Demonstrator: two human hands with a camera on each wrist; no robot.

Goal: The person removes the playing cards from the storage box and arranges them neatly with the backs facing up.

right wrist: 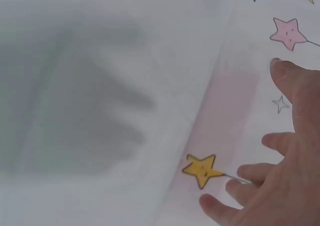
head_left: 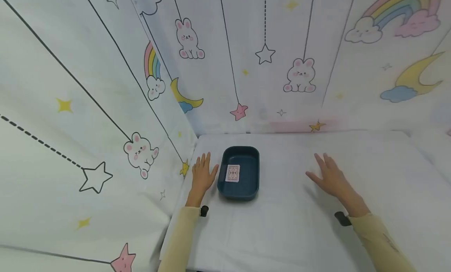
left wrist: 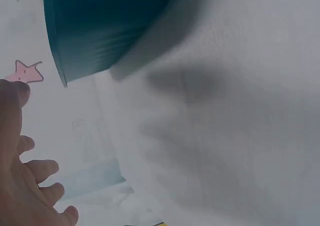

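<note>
A dark teal rectangular tray with raised walls lies on the white table, left of the middle. Inside it, toward its left side, a playing card or deck of cards shows a red patterned back. My left hand hovers just left of the tray, fingers extended and holding nothing; the left wrist view has the tray's wall close by. Well to the right of the tray, my right hand is held over the table with fingers spread and nothing in it. Its shadow falls on the cloth below.
White cloth covers the table. A curtain printed with rabbits, stars, moons and rainbows hangs behind it, and another printed curtain runs along the left side. Both sleeves are pale yellow, with a small dark device at the right wrist.
</note>
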